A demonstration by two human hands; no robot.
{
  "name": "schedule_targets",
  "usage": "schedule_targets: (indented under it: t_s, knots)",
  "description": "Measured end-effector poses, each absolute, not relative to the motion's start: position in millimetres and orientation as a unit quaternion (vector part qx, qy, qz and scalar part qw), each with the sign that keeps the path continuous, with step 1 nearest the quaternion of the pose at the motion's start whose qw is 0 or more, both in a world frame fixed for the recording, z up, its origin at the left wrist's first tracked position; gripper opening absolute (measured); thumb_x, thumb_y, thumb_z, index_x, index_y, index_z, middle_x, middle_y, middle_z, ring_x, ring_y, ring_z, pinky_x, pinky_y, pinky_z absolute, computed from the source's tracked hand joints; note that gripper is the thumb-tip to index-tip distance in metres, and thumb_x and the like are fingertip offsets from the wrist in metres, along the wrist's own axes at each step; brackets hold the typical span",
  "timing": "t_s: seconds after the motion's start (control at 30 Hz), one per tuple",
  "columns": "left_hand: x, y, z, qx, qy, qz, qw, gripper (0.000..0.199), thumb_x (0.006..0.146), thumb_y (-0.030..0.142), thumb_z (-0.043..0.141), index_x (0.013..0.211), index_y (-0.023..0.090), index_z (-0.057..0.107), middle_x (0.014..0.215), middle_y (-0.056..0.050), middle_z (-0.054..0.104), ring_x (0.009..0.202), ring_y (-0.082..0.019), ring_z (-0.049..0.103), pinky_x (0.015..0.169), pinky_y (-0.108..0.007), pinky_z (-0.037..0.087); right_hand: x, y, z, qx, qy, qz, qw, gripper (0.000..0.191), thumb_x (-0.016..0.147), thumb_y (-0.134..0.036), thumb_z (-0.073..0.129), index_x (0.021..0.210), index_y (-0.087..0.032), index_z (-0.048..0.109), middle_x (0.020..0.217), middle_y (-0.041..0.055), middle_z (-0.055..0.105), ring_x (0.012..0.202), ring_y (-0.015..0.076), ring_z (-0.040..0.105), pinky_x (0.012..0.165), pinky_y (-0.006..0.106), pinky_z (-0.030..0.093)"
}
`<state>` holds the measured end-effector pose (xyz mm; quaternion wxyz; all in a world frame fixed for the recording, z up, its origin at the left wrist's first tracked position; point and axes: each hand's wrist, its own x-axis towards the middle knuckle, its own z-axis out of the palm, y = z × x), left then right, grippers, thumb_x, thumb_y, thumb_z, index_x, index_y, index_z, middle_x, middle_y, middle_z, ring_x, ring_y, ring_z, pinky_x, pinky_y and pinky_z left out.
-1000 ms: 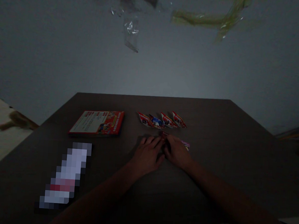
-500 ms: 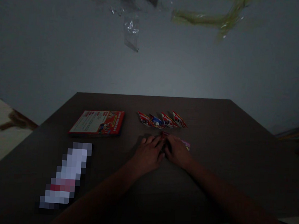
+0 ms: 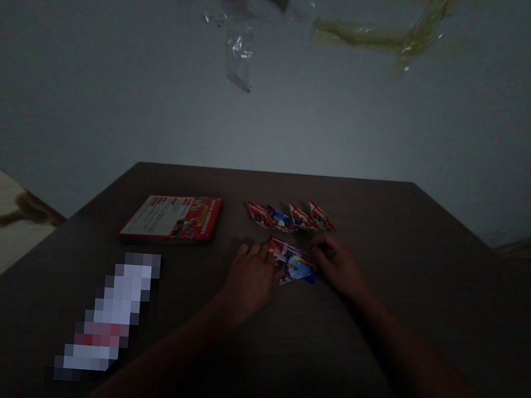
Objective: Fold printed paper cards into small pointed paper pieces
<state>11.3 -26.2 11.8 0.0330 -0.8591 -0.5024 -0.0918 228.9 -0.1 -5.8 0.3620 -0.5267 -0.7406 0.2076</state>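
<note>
A printed sheet of paper (image 3: 292,263), red with a blue picture, lies on the table between my hands. My left hand (image 3: 251,277) rests flat at its left edge, fingers stretched out and pressing there. At the sheet's right edge is my right hand (image 3: 340,268), with its thumb and fingers curled together on the paper. Some blue shows under the sheet's lower right corner. Just beyond it stand several folded paper pieces (image 3: 301,216) in a row, mostly red and one blue.
A flat red and white printed box or booklet (image 3: 164,217) lies to the left on the dark table (image 3: 383,213). Nearer me is a long pixelated object (image 3: 114,310). Behind the table is a grey wall (image 3: 298,122) with strips of tape (image 3: 363,35).
My hands have moved apart, the right one going right and the left one slightly left. The printed sheet, mostly hidden before, now shows between them.
</note>
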Motion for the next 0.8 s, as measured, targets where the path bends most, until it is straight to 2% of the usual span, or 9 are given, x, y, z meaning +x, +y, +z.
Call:
schedule_targets:
  t_s: [0.37,0.47,0.6,0.8]
  knots:
    - [16,-22,11,-0.856,-0.506,-0.1,0.039,0.036,0.091,0.038,0.038,0.103,0.012,0.061,0.115,-0.014,0.059,0.103,-0.028,0.05,0.085,-0.043,0.036,240,3,-3,-0.52,-0.77,0.228,0.292,0.018,0.082,-0.028,0.054,0.094,-0.018,0.063,0.093,0.0066,0.066,0.086,0.02,0.06,0.076,0.033,0.046]
    - [14,-22,12,-0.854,-0.508,-0.104,0.035,0.034,0.09,0.037,0.04,0.103,0.013,0.061,0.117,-0.013,0.058,0.103,-0.028,0.05,0.085,-0.043,0.037,236,0,-3,-0.53,-0.76,0.246,0.284,0.025,0.079,-0.03,0.059,0.1,-0.018,0.06,0.092,0.006,0.065,0.082,0.0194,0.06,0.073,0.032,0.047]
    - [13,-23,15,-0.853,-0.51,-0.111,0.018,0.032,0.089,0.036,0.042,0.104,0.015,0.06,0.113,-0.012,0.06,0.103,-0.028,0.05,0.084,-0.043,0.038,229,-3,-7,-0.528,-0.724,0.311,0.316,0.035,0.077,-0.027,0.062,0.109,-0.018,0.052,0.084,0.0024,0.062,0.072,0.0156,0.059,0.065,0.028,0.047]
    - [14,-26,25,-0.878,-0.441,-0.184,-0.003,0.029,0.088,0.032,0.044,0.111,0.018,0.056,0.114,-0.01,0.058,0.105,-0.025,0.049,0.089,-0.041,0.037,225,1,-12,-0.489,-0.643,0.428,0.406,0.038,0.076,-0.028,0.063,0.11,-0.02,0.048,0.076,-0.0017,0.056,0.065,0.012,0.056,0.059,0.024,0.046]
